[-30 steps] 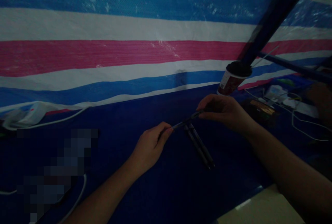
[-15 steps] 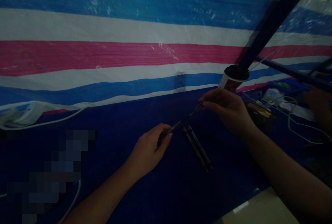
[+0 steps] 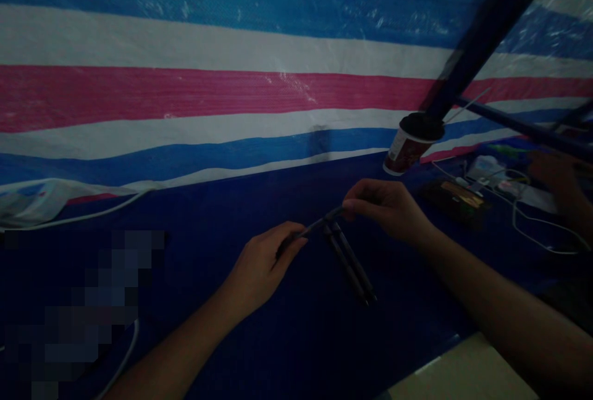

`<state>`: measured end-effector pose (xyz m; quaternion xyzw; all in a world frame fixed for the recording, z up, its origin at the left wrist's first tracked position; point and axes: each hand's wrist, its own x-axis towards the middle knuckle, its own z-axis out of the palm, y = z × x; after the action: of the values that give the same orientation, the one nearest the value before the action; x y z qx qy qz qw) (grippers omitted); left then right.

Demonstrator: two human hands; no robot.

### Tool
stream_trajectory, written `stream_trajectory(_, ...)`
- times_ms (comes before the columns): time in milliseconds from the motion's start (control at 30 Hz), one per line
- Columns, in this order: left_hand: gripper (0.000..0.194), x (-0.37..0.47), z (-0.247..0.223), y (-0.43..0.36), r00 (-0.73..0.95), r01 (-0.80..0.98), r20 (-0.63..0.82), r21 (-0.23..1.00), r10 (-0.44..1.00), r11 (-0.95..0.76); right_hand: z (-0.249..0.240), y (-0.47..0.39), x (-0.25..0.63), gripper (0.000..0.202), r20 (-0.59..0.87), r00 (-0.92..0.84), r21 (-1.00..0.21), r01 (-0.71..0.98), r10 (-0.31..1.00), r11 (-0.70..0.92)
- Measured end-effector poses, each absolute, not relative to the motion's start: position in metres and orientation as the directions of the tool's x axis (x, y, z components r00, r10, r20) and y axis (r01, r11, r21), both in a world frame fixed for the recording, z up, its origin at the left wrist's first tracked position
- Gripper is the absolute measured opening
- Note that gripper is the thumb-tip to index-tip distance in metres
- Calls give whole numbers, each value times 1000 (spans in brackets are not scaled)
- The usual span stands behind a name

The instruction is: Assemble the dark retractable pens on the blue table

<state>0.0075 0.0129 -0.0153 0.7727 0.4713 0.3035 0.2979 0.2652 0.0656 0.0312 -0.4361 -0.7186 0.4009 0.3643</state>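
Observation:
A thin dark pen (image 3: 317, 225) is held slantwise between my two hands. My left hand (image 3: 269, 258) is closed around its lower left end. At the upper right end, my right hand (image 3: 386, 208) pinches the tip between thumb and fingers. Two more dark pens (image 3: 351, 264) lie side by side on the blue table (image 3: 278, 338), just below the held one. Behind my right hand stands a red and white cup (image 3: 408, 145) with a dark top.
A striped plastic sheet (image 3: 208, 91) hangs behind the table. White cables and a dark pouch (image 3: 456, 199) lie at the right, near another person's hand (image 3: 556, 175). A blurred-out object (image 3: 111, 289) is at the left. A dark metal post (image 3: 482, 42) rises at the right.
My right hand has moved down and left, nearer my left hand, and more of the cup shows. My left hand has shifted slightly left with the pen.

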Motion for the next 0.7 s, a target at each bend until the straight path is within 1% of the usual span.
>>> stream_trajectory(33, 21, 7, -16, 13, 372, 544, 188, 749, 909, -378, 31, 65, 266, 48, 152, -357, -857, 418, 922, 303)
stream_trajectory(67, 20, 7, -17, 13, 369, 543, 191, 750, 910, -377, 32, 65, 267, 52, 134, -366, -822, 478, 921, 309)
stream_trajectory(100, 20, 7, -18, 13, 362, 543, 196, 750, 912, -377, 33, 66, 269, 50, 122, -387, -803, 503, 914, 320)
stream_trajectory(167, 21, 6, -19, 13, 347, 544, 204, 751, 915, -374, 35, 67, 273, 37, 135, -455, -809, 462, 880, 363)
stream_trajectory(233, 22, 6, -19, 13, 341, 540, 215, 752, 915, -378, 38, 68, 276, 36, 131, -516, -800, 450, 846, 398)
stream_trajectory(267, 22, 6, -18, 13, 344, 536, 221, 752, 913, -384, 39, 68, 277, 35, 110, -524, -769, 493, 844, 407)
stream_trajectory(300, 22, 7, -18, 13, 348, 532, 226, 752, 910, -390, 40, 68, 278, 42, 86, -514, -725, 555, 853, 407)
stream_trajectory(333, 22, 7, -17, 13, 351, 530, 229, 751, 908, -394, 41, 67, 279, 54, 68, -493, -681, 613, 868, 401)
stream_trajectory(367, 22, 7, -16, 13, 351, 529, 231, 751, 907, -396, 42, 67, 280, 61, 69, -471, -651, 647, 879, 397)
stream_trajectory(400, 22, 7, -15, 13, 349, 530, 229, 751, 909, -393, 43, 67, 281, 60, 91, -459, -643, 651, 884, 404)
stream_trajectory(467, 23, 8, -15, 14, 334, 537, 225, 752, 915, -381, 44, 66, 282, 43, 145, -495, -660, 597, 857, 456)
stream_trajectory(500, 24, 8, -15, 14, 329, 542, 223, 751, 917, -377, 45, 66, 282, 38, 148, -537, -665, 568, 831, 485)
stream_trajectory(567, 23, 7, -15, 14, 331, 545, 228, 746, 916, -383, 45, 66, 282, 31, 96, -602, -651, 564, 792, 508)
stream_trajectory(600, 23, 7, -16, 14, 336, 546, 230, 743, 913, -388, 45, 66, 282, 35, 66, -606, -630, 590, 792, 504)
stream_trajectory(633, 23, 7, -16, 15, 337, 547, 234, 739, 912, -392, 45, 66, 281, 44, 52, -592, -609, 620, 805, 495)
stream_trajectory(667, 23, 7, -16, 15, 337, 549, 235, 738, 912, -393, 45, 66, 281, 49, 60, -563, -595, 643, 824, 482)
stream_trajectory(700, 24, 7, -16, 15, 334, 551, 232, 738, 913, -389, 46, 66, 281, 46, 80, -535, -594, 652, 841, 471)
